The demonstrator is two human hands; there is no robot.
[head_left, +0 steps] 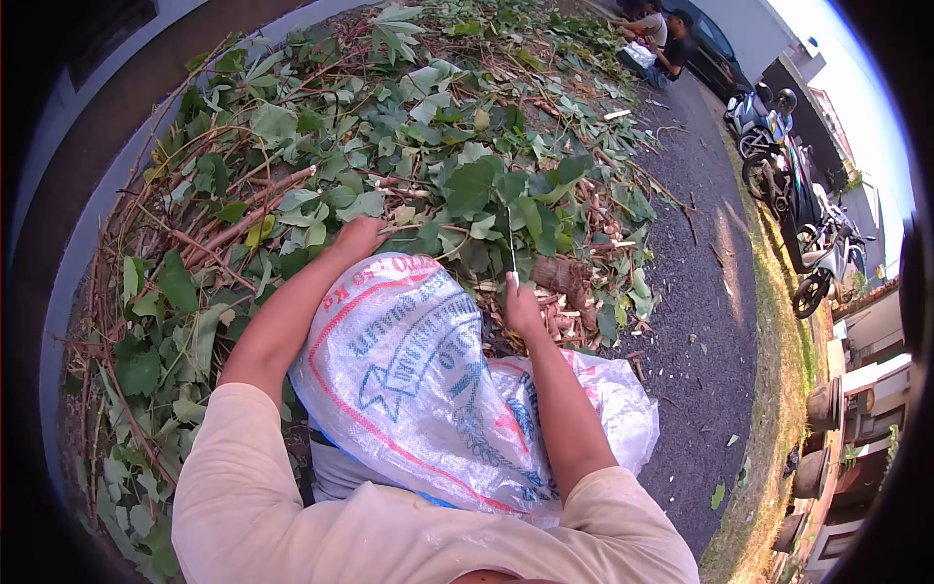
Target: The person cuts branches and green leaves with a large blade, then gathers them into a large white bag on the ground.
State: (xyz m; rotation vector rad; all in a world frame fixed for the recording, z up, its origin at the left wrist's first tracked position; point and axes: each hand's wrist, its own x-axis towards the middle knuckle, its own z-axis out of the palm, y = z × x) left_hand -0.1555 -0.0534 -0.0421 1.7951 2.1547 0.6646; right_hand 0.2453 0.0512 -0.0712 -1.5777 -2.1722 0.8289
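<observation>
My left hand (360, 238) is closed around a thin leafy branch (428, 229) that reaches to the right, its green leaves (477, 187) in front of my right hand. In my right hand (522, 307) is a knife, its pale handle in my fist and its narrow blade (512, 238) pointing away from me, close to the leaves. A white woven sack (409, 360) with red and blue print lies over my lap beneath both forearms. Just beyond my right hand is a brown wood block (564, 280), with cut pale stem pieces (569, 316) scattered around it.
A broad heap of leafy branches (292, 127) spreads ahead and to the left, along a wall (73, 175). Dark asphalt (700, 389) runs on the right. Farther off are people (671, 44), a dark car (710, 44), parked motorcycles (808, 214) and plant pots (812, 472).
</observation>
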